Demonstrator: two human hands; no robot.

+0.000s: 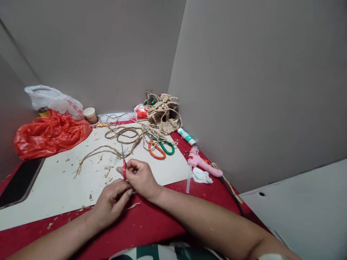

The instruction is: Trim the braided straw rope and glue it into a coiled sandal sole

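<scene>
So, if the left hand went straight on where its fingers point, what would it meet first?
Probably the right hand, which holds red-handled scissors just beyond those fingers; whether the hands touch is unclear.

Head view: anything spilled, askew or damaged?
Fibre scraps litter the white board, some lying past its edge on the red cloth; a crumpled tissue sits beside the pink glue gun. Looks untidy; no damage visible.

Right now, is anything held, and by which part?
The right hand holds what looks like small scissors by the red handle; whether the left hand pinches anything is hidden.
</scene>
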